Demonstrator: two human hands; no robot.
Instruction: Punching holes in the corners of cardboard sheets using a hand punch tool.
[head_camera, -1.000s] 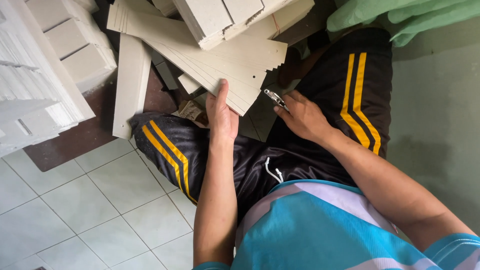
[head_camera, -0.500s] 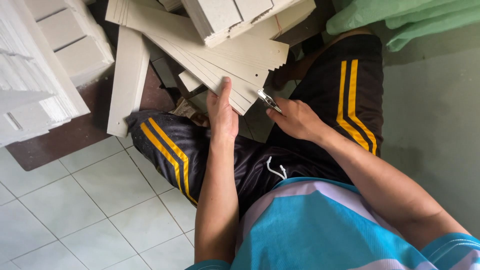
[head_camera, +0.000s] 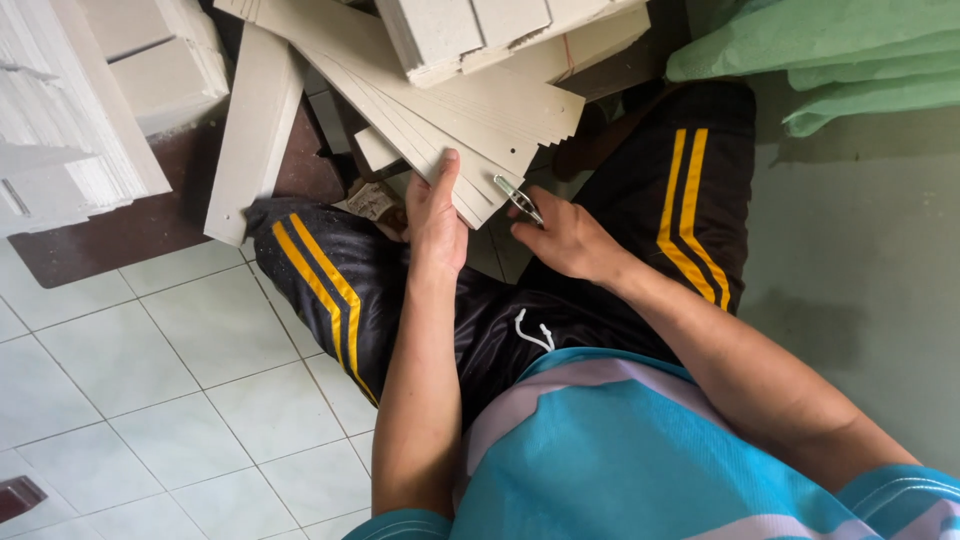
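I sit on the floor with a fanned stack of grey cardboard sheets (head_camera: 470, 100) lying in front of my knees. My left hand (head_camera: 436, 215) lies flat on the near corner of the stack, fingers stretched out along its edge. My right hand (head_camera: 562, 235) is closed on a small metal tool (head_camera: 518, 197), whose shiny tip points at the sheets' near corner, just right of my left fingers. A block of folded cardboard pieces (head_camera: 480, 30) rests on top of the stack.
White stacked cardboard boxes (head_camera: 60, 110) stand at the left on a dark brown mat (head_camera: 150, 220). A long cardboard strip (head_camera: 255, 120) leans beside them. Green cloth (head_camera: 830, 60) lies at the top right. Pale floor tiles (head_camera: 150, 370) spread to the left, grey floor to the right.
My left hand has slid up onto the corner of the sheets. My right hand has brought the metal tool closer to that corner.
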